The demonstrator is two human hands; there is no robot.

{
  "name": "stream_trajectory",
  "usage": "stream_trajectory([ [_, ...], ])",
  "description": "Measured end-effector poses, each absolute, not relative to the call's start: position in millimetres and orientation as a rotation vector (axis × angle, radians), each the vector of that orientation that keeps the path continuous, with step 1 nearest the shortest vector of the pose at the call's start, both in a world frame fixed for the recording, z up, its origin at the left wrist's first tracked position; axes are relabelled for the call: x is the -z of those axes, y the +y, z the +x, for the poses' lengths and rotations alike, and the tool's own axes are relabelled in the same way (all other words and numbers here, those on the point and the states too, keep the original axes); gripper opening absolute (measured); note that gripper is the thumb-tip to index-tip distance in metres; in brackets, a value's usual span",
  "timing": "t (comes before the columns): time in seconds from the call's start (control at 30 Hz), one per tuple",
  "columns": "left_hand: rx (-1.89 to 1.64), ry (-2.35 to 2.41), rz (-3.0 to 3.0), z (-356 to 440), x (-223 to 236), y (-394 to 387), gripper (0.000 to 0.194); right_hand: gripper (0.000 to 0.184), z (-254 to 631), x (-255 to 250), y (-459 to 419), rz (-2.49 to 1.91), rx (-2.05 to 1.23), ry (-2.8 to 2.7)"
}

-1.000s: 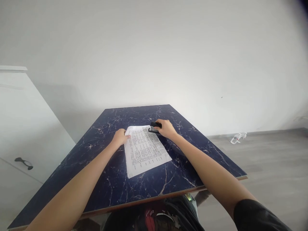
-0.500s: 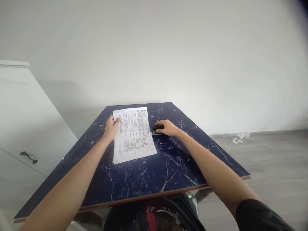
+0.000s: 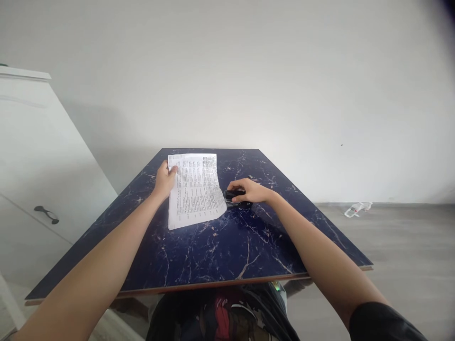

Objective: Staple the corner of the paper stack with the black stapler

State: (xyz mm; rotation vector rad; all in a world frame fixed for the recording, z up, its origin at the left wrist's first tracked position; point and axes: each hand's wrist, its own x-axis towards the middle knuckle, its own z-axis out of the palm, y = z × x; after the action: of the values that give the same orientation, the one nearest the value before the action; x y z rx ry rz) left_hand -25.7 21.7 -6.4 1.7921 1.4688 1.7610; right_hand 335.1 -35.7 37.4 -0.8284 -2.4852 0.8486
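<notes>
My left hand (image 3: 166,181) pinches the left edge of a printed paper (image 3: 194,194), thumb on top. It could be one sheet or several. The paper is tilted up from the dark blue marbled table (image 3: 209,255), and its lower right corner curls. Beside that corner, my right hand (image 3: 250,190) is closed around a black stapler (image 3: 236,194) lying on the table. The stapler's front points left, touching or almost touching the paper's corner. Whether the corner sits between its jaws I cannot tell. My right fingers hide part of the stapler.
On the left stands a white cabinet (image 3: 53,156) with a dark handle (image 3: 46,215). A plain wall (image 3: 227,76) rises behind the table. Crumpled clear plastic (image 3: 357,209) lies on the grey floor (image 3: 408,255) to the right.
The paper has shifted slightly away from me, bringing its lower right corner up to the stapler's front. My right hand and the stapler have come slightly nearer. The view has tilted a little.
</notes>
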Motion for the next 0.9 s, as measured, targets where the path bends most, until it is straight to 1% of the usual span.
stream_trajectory([
  [0.1, -1.764, 1.471, 1.798, -26.6, 5.4, 21.3, 0.023, 0.023, 334.5, -39.7, -37.4, -0.823, -0.818, -2.535],
  [0.37, -1.696, 1.482, 1.797, -28.8, 5.9, 21.0, 0.017, 0.026, 337.3, -40.3, -34.8, -0.863, -0.859, -2.575],
  [0.6, -1.74, 1.461, 1.782, -23.8, 2.2, 17.6, 0.013, 0.028, 322.4, -45.6, -47.6, -0.854, -0.843, -2.594],
  [0.67, -1.761, 1.43, 1.765, -22.5, 1.0, 16.8, 0.014, 0.032, 313.1, -41.6, -51.3, -0.918, -0.793, -2.567],
  [0.73, -1.772, 1.39, 1.748, -22.0, 0.5, 16.7, 0.015, 0.044, 302.9, -35.1, -54.0, -1.052, -0.693, -2.516],
  [0.8, -1.782, 1.376, 1.743, -21.9, 0.8, 17.3, 0.017, 0.05, 294.1, -28.7, -55.9, -1.188, -0.557, -2.464],
  [0.9, -1.802, 1.395, 1.749, -21.5, 2.0, 18.6, 0.019, 0.048, 286.9, -23.5, -57.6, -1.263, -0.415, -2.444],
])
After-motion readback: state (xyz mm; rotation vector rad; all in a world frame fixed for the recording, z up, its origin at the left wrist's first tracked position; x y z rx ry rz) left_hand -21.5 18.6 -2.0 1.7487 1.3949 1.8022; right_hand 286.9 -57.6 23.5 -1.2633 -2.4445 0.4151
